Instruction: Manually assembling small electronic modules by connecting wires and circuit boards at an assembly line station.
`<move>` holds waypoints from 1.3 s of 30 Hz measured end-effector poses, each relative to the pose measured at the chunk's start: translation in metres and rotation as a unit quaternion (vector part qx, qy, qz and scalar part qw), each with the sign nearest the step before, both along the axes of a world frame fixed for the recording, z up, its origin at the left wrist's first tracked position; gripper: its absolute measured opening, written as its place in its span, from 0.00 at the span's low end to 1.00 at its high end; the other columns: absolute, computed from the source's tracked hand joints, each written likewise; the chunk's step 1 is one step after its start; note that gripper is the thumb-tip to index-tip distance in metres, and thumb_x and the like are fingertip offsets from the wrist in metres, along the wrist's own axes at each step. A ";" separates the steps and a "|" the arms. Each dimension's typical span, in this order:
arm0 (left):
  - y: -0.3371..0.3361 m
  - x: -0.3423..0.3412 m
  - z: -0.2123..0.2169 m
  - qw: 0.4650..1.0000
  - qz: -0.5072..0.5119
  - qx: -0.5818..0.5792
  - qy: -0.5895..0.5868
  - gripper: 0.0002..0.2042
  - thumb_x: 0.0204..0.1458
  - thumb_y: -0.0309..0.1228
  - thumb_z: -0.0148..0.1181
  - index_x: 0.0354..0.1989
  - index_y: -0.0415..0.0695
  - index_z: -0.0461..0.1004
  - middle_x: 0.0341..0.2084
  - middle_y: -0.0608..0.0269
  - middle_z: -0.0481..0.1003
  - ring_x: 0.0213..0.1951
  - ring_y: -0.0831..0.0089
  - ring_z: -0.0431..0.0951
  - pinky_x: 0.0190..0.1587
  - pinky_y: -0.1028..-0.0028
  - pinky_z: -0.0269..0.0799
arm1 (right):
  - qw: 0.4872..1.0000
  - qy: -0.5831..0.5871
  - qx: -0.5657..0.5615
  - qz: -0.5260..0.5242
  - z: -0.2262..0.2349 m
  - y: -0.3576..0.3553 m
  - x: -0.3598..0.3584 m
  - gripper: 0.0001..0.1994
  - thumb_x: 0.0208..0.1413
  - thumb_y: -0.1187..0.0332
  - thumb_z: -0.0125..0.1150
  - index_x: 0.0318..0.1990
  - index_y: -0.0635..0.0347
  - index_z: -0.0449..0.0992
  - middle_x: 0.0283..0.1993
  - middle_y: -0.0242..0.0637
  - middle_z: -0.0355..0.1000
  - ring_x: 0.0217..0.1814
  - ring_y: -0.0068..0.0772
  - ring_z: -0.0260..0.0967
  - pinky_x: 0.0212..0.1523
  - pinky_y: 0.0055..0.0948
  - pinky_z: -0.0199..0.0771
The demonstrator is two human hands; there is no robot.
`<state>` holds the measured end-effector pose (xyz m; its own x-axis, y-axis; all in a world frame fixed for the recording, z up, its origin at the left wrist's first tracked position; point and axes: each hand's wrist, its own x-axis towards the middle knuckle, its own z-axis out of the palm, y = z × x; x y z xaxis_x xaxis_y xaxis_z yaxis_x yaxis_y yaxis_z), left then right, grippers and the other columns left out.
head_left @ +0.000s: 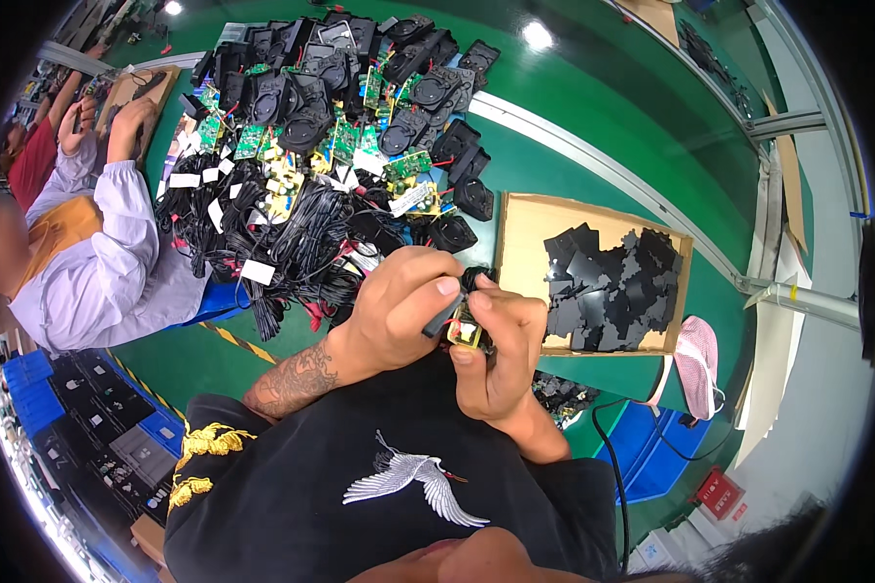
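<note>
In front of my chest my two hands meet over one small assembly. My left hand [403,309] is closed, with a black plastic piece [441,319] pinched between thumb and fingers. My right hand [501,348] grips a small circuit board [465,333] with a yellow component on it, thumb on top and fingers curled round. The board and the black piece touch or nearly touch; my fingers hide how they fit. Just beyond my hands lies a tangle of black cables [301,228] with white labels and red ends.
Behind the cables rises a heap of black plastic housings [306,102] and green circuit boards [253,142]. To the right, a cardboard tray [593,206] holds thin black sheet pieces [612,282]. A pink mesh item [696,364] sits beside it. A co-worker [107,257] sits at left.
</note>
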<state>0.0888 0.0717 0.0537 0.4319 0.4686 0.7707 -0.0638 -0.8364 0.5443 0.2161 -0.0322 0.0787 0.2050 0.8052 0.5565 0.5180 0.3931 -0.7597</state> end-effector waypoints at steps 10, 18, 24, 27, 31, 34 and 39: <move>0.002 0.001 0.004 0.999 0.011 0.006 0.050 0.30 0.45 0.19 0.68 0.58 0.43 0.62 0.41 0.50 0.75 0.33 0.53 0.79 0.33 0.59 0.76 | 1.000 0.013 0.025 0.001 -0.012 0.000 0.001 0.18 0.59 0.72 0.69 0.57 0.53 0.77 0.50 0.46 0.66 0.52 0.45 0.72 0.61 0.51 0.77; -0.002 -0.002 -0.001 0.999 -0.006 -0.020 0.039 0.34 0.43 0.18 0.71 0.59 0.43 0.61 0.43 0.48 0.75 0.35 0.52 0.79 0.34 0.60 0.77 | 1.000 0.010 0.021 0.013 -0.008 0.001 -0.001 0.16 0.59 0.72 0.69 0.54 0.52 0.78 0.49 0.45 0.66 0.50 0.44 0.72 0.61 0.51 0.77; -0.006 0.000 -0.008 0.999 0.037 0.025 -0.015 0.34 0.44 0.21 0.73 0.59 0.45 0.60 0.45 0.48 0.75 0.37 0.51 0.81 0.34 0.59 0.78 | 0.999 0.034 0.012 0.026 -0.004 0.001 -0.002 0.19 0.62 0.70 0.64 0.59 0.63 0.71 0.49 0.48 0.69 0.49 0.47 0.72 0.61 0.54 0.76; -0.001 -0.001 -0.009 0.998 0.040 0.048 -0.003 0.33 0.46 0.23 0.72 0.59 0.46 0.60 0.46 0.48 0.75 0.37 0.51 0.81 0.34 0.60 0.78 | 0.999 0.015 -0.003 0.048 0.000 0.000 0.003 0.19 0.63 0.69 0.64 0.58 0.65 0.72 0.50 0.49 0.70 0.50 0.47 0.72 0.61 0.53 0.75; -0.001 0.000 -0.013 0.997 0.046 0.056 -0.019 0.31 0.47 0.24 0.72 0.58 0.47 0.60 0.47 0.48 0.75 0.37 0.52 0.81 0.34 0.61 0.77 | 0.992 0.085 -0.042 0.089 0.002 -0.002 0.005 0.17 0.63 0.69 0.64 0.56 0.64 0.74 0.50 0.48 0.70 0.52 0.46 0.71 0.62 0.52 0.75; -0.001 -0.001 -0.012 0.997 0.050 0.063 -0.007 0.31 0.47 0.24 0.71 0.58 0.46 0.61 0.46 0.49 0.75 0.37 0.52 0.81 0.33 0.61 0.77 | 0.995 0.075 -0.018 0.058 -0.003 -0.004 0.001 0.15 0.63 0.70 0.64 0.56 0.63 0.75 0.50 0.47 0.69 0.52 0.45 0.71 0.63 0.51 0.74; -0.008 0.002 -0.002 0.998 0.051 0.042 0.008 0.30 0.47 0.23 0.70 0.58 0.45 0.61 0.43 0.49 0.75 0.36 0.53 0.80 0.33 0.61 0.76 | 0.999 -0.030 0.031 -0.012 -0.013 -0.005 0.000 0.16 0.64 0.66 0.65 0.55 0.61 0.73 0.49 0.47 0.66 0.50 0.43 0.71 0.65 0.52 0.72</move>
